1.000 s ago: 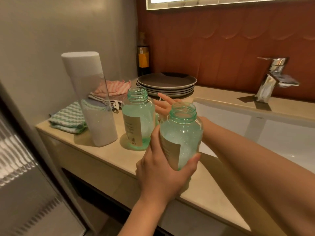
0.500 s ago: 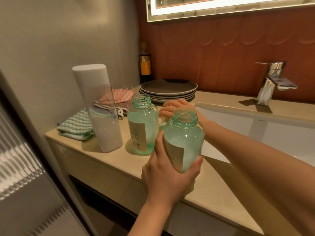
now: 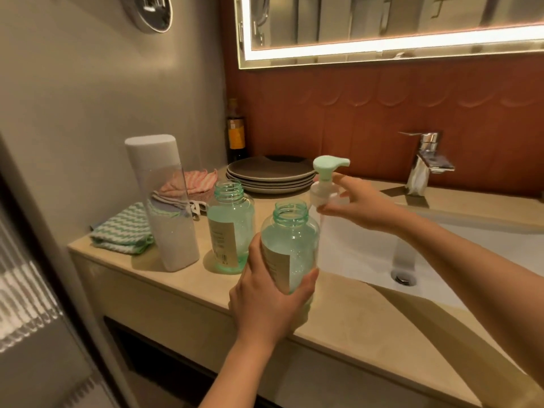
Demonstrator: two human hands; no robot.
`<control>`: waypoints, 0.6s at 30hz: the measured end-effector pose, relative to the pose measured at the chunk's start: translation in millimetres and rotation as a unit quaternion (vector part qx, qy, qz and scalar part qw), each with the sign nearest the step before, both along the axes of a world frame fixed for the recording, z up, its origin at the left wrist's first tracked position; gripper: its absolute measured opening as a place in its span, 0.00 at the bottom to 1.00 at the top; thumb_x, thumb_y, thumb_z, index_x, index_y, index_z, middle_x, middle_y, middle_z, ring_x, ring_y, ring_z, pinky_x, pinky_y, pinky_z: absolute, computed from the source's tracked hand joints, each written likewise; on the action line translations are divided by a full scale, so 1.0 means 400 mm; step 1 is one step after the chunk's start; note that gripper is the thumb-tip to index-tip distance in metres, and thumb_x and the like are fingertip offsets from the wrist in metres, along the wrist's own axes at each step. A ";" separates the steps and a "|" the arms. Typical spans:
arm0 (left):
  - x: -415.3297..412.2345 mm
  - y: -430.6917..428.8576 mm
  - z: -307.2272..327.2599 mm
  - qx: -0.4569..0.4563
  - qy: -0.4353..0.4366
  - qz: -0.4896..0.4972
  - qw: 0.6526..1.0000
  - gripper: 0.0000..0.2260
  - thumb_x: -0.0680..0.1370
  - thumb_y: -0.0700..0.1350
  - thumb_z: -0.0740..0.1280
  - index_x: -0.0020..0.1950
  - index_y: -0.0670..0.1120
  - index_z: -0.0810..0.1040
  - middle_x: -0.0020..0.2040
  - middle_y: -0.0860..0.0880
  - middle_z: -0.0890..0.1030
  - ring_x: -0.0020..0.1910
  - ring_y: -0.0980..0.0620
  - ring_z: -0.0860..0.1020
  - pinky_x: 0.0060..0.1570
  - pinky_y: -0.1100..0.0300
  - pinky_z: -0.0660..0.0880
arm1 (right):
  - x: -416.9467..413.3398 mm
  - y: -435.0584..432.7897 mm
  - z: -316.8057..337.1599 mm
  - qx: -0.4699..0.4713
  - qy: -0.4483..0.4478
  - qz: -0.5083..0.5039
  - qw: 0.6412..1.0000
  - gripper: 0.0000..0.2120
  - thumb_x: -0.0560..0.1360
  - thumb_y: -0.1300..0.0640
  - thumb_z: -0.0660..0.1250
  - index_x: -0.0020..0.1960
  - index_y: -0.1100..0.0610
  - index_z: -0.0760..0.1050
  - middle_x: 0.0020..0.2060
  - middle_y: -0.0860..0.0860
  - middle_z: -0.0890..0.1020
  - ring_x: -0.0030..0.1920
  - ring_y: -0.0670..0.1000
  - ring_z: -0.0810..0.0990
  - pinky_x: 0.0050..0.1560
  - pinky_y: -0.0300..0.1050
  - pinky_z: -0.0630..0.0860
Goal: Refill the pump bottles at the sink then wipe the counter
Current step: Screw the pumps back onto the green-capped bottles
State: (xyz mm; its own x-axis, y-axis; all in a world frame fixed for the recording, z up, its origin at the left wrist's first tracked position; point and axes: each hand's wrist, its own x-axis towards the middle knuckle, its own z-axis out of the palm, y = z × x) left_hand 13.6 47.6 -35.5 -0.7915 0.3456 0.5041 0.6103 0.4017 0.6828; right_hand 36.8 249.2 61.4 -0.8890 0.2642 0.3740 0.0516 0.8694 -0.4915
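The left hand (image 3: pixel 265 301) wraps the lower half of the near bottle (image 3: pixel 290 245), thumb on the label side and fingers curled round the right. The bottle is upright at the front of the counter (image 3: pixel 176 281), just left of the sink (image 3: pixel 485 248), its neck open and pale green liquid filling most of it. Its base is hidden by the hand, so it may be resting on the counter or held just above it.

The right hand (image 3: pixel 362 207) pinches the white collar of a pump (image 3: pixel 323 187) between thumb and fingertips. The pump is upright with its green head on top, held beside and above the bottle's open neck, apart from it.

A 2nd bottle (image 3: pixel 231 228), also uncapped, stands just behind and to the left. Left of it stands a tall clear jug (image 3: pixel 169 213) with a white cap. Behind the jug lie a green striped cloth (image 3: pixel 120 231) and a pink cloth (image 3: pixel 191 181). Dark plates (image 3: pixel 270 172) are stacked near the wall, and a chrome tap (image 3: pixel 424 160) stands behind the sink.
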 end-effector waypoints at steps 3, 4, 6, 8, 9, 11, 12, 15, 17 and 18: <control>-0.001 -0.001 0.002 -0.001 -0.004 -0.003 1.000 0.48 0.59 0.75 0.52 0.74 0.52 0.54 0.64 0.49 0.74 0.60 0.45 0.74 0.53 0.53 0.70 | 0.023 -0.013 0.041 -0.083 0.013 0.037 0.996 0.16 0.73 0.52 0.69 0.58 0.55 0.72 0.53 0.50 0.78 0.51 0.51 0.77 0.49 0.42 0.72; -0.001 -0.001 0.003 -0.002 -0.006 -0.003 1.000 0.48 0.59 0.75 0.52 0.74 0.52 0.53 0.64 0.49 0.74 0.60 0.45 0.74 0.54 0.53 0.70 | 0.028 -0.020 0.055 -0.087 0.023 0.046 0.995 0.14 0.73 0.51 0.68 0.55 0.56 0.73 0.50 0.52 0.78 0.50 0.53 0.77 0.47 0.42 0.73; -0.002 0.000 0.001 -0.003 -0.006 -0.004 1.000 0.48 0.59 0.75 0.52 0.74 0.52 0.53 0.63 0.50 0.74 0.60 0.46 0.74 0.54 0.53 0.70 | 0.034 -0.034 0.082 -0.084 0.058 0.066 0.993 0.12 0.75 0.50 0.66 0.53 0.57 0.73 0.47 0.54 0.79 0.48 0.55 0.78 0.45 0.42 0.73; -0.002 0.001 0.000 -0.001 -0.006 -0.004 1.000 0.48 0.59 0.74 0.53 0.74 0.52 0.53 0.63 0.50 0.74 0.59 0.46 0.74 0.55 0.53 0.70 | 0.040 -0.053 0.112 -0.089 0.104 0.087 0.987 0.16 0.75 0.49 0.65 0.57 0.59 0.72 0.49 0.55 0.79 0.50 0.55 0.78 0.49 0.45 0.75; -0.003 0.001 -0.001 0.000 -0.005 -0.003 1.000 0.48 0.59 0.74 0.53 0.74 0.52 0.54 0.63 0.49 0.74 0.59 0.46 0.74 0.54 0.53 0.70 | 0.042 -0.064 0.128 -0.090 0.126 0.094 0.984 0.19 0.75 0.47 0.65 0.59 0.59 0.71 0.51 0.55 0.79 0.52 0.54 0.78 0.52 0.48 0.76; -0.003 0.002 -0.001 0.000 -0.001 0.001 1.000 0.48 0.59 0.74 0.54 0.74 0.52 0.54 0.62 0.49 0.75 0.58 0.45 0.75 0.53 0.53 0.71 | 0.047 -0.085 0.159 -0.087 0.167 0.099 0.977 0.24 0.73 0.45 0.64 0.63 0.60 0.69 0.53 0.54 0.78 0.53 0.53 0.78 0.54 0.49 0.77; -0.003 0.002 -0.002 -0.001 0.001 0.003 1.000 0.47 0.59 0.74 0.54 0.74 0.52 0.55 0.61 0.49 0.76 0.58 0.45 0.76 0.53 0.53 0.71 | 0.049 -0.096 0.174 -0.091 0.191 0.104 0.972 0.26 0.73 0.46 0.64 0.64 0.60 0.68 0.53 0.53 0.77 0.53 0.52 0.78 0.54 0.47 0.78; -0.003 0.001 -0.002 0.001 0.001 0.003 1.000 0.46 0.60 0.72 0.55 0.74 0.52 0.55 0.61 0.49 0.76 0.57 0.45 0.76 0.53 0.53 0.70 | 0.058 -0.130 0.212 -0.115 0.259 0.137 0.949 0.25 0.73 0.49 0.63 0.64 0.62 0.67 0.50 0.49 0.75 0.51 0.48 0.77 0.53 0.41 0.76; -0.003 -0.001 -0.002 -0.004 -0.001 0.000 1.000 0.46 0.59 0.71 0.55 0.74 0.52 0.54 0.61 0.49 0.75 0.57 0.45 0.75 0.53 0.53 0.70 | 0.064 -0.151 0.225 -0.126 0.288 0.142 0.939 0.24 0.73 0.50 0.62 0.64 0.62 0.67 0.48 0.48 0.75 0.49 0.45 0.76 0.50 0.38 0.75; -0.003 -0.001 -0.002 -0.007 -0.001 0.000 1.000 0.47 0.59 0.72 0.55 0.74 0.52 0.54 0.61 0.49 0.75 0.57 0.44 0.75 0.53 0.53 0.71 | 0.066 -0.159 0.229 -0.131 0.292 0.142 0.937 0.24 0.73 0.50 0.62 0.64 0.62 0.67 0.48 0.47 0.75 0.48 0.43 0.76 0.49 0.37 0.75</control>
